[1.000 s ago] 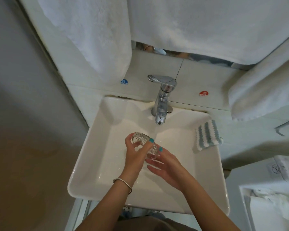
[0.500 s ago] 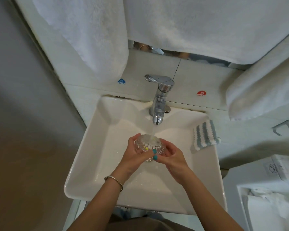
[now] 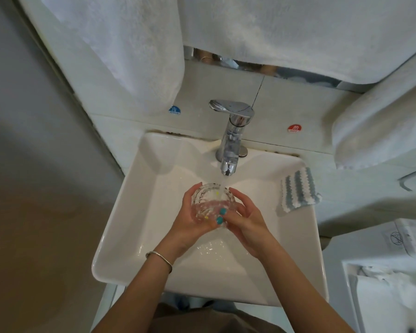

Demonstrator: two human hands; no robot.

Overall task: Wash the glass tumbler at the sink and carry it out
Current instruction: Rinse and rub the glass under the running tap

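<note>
**Over the basin: glass held under running water**

Above the white sink, the left hand, a bracelet on its wrist, and the right hand both curl around the glass tumbler, grasping it from either side, mouth up. Water from the chrome tap falls into it. A striped cloth lies on the sink's right rim. White towels hang behind.

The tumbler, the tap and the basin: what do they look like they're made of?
Tumbler: clear ribbed glass; the fingers show through it. Tap: polished metal, probably chrome-plated, with mirror-like reflections. Basin: glossy white, likely glazed ceramic, with soft highlights on its wet wall.
</note>
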